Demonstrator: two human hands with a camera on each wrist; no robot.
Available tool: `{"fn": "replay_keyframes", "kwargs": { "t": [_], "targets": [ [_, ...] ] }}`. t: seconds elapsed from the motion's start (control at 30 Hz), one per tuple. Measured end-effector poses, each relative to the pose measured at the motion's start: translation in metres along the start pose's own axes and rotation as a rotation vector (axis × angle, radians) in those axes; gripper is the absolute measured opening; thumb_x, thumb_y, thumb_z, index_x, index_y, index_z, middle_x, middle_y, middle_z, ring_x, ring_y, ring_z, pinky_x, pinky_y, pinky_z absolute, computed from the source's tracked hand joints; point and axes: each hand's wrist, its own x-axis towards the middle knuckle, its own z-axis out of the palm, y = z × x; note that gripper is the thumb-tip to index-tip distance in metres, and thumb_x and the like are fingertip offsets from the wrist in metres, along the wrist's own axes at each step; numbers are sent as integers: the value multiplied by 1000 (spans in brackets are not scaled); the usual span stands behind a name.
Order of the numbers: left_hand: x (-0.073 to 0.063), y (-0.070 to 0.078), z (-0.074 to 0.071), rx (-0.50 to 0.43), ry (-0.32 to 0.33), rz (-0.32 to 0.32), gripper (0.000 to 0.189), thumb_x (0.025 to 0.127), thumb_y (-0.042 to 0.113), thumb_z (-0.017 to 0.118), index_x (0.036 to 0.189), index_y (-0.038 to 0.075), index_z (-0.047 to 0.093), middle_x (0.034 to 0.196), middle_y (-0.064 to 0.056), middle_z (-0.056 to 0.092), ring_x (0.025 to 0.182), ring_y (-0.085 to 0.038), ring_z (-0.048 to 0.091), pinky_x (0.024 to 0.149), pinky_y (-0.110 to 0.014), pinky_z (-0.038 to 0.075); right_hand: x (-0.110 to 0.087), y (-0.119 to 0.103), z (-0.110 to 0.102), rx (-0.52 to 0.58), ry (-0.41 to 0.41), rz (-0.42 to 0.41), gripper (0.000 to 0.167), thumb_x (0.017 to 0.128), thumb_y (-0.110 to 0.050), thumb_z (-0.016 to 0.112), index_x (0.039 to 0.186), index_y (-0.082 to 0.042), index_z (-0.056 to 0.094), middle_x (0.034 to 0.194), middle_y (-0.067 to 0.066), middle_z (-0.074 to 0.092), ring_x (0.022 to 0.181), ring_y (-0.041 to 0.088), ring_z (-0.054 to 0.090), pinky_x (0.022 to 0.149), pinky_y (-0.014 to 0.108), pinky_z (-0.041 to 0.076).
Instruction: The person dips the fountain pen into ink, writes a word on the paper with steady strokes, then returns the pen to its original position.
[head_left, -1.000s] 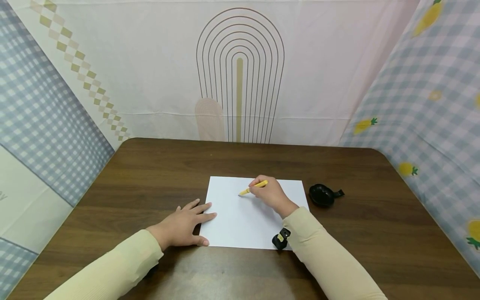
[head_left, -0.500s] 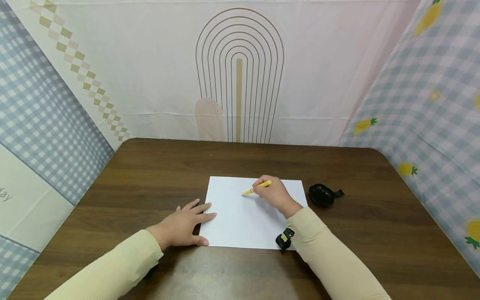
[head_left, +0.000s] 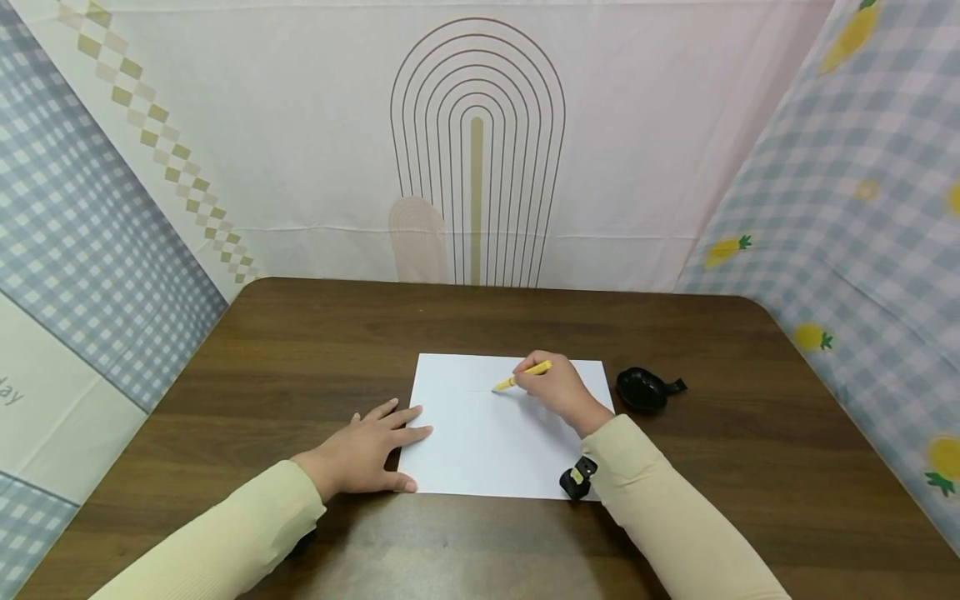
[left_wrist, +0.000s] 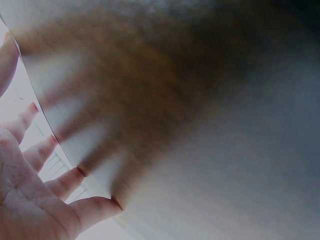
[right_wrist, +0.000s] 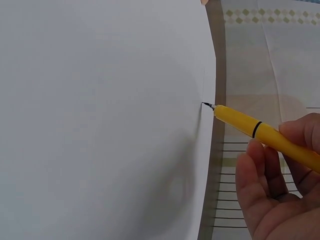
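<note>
A white sheet of paper (head_left: pixel 465 450) lies on the brown table. My right hand (head_left: pixel 557 390) pinches a yellow fountain pen (head_left: pixel 534 370) over the sheet's upper part. In the right wrist view the dark nib of the fountain pen (right_wrist: pixel 235 119) touches the paper, at the end of a thin faint line. My left hand (head_left: pixel 363 454) rests with spread fingers on the sheet's left edge, partly on the table. In the left wrist view the fingertips of the left hand (left_wrist: pixel 35 200) meet the paper (left_wrist: pixel 240 170), and their shadows fall across it.
A small black dish-like object with a short tab (head_left: pixel 643 389) lies on the table (head_left: pixel 337 333) just right of the paper. A black wrist camera (head_left: pixel 577 479) hangs under the right sleeve. Patterned cloths (head_left: pixel 322 125) enclose the back and sides of the table.
My right hand has slid a little to the right with the fountain pen, and a thin line now shows behind its nib. The left hand has stayed in place.
</note>
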Motion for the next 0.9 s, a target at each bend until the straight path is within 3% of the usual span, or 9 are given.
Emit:
{"fn": "replay_keyframes", "kwargs": {
  "t": [0.33,0.9],
  "targets": [
    [0,1,-1,-3,-3,-1,75,80,54,72,144,22,49,155,-7,33,142,-42,23,96,-76,27,0,3,-7,-18,4,53,7,89,-14,67,92,-8,68,102,10,63,79,19,56,63,23,46],
    [1,-1,0,0,-3,2,75,80,55,71,144,22,49,155,-7,33,142,-42,23,96,-76,27,-3,9,-20,-14,14,35,8,89,-12,66,92,-6,67,100,11,63,77,18,55,62,24,45]
  ]
}}
